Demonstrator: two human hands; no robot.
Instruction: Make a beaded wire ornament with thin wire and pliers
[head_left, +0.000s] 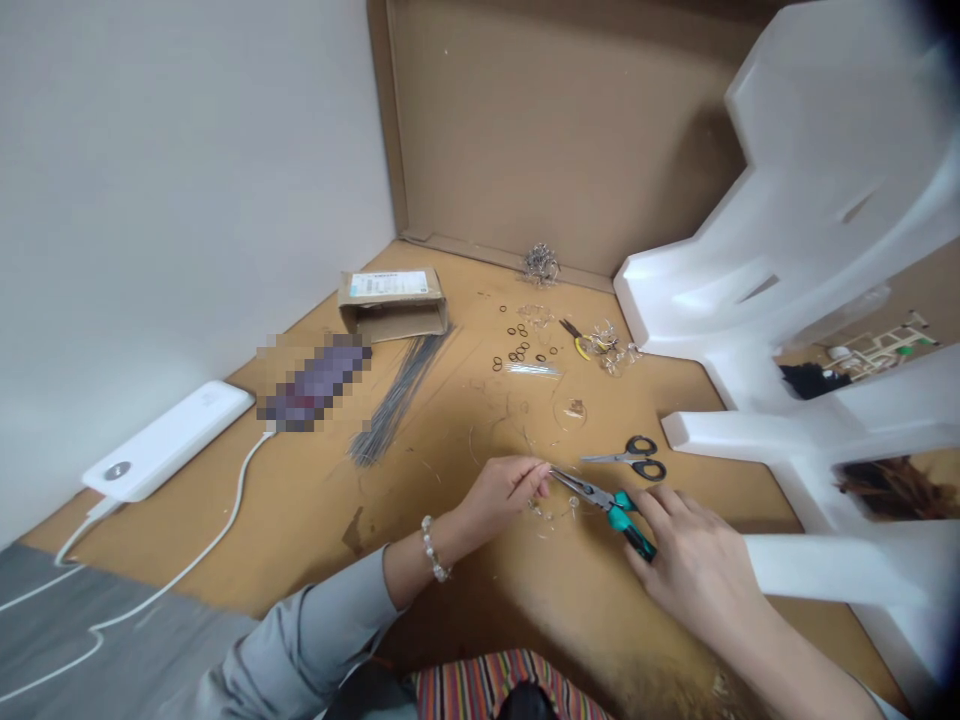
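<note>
The right hand (pixel 694 560) curls around the handles of long-nosed metal pliers (pixel 598 497) with teal-and-black grips; their tips are at the left hand (pixel 504 492). The left thumb and fingers pinch closed, but anything between them is too small to tell. Just beyond the right hand lie black-handled metal scissors (pixel 643 462). Beyond the left hand, leftward, straight grey wires (pixel 397 405) reach an open brown cardboard box (pixel 442 310); its white printed label (pixel 388 284) is unreadable.

A grey wall (pixel 187 170) is rising at 10 o'clock, a cardboard panel (pixel 555 130) is standing at 12 o'clock, and white foam (pixel 832 220) is edging the tan tabletop (pixel 300 515) from 2 to 4 o'clock.
</note>
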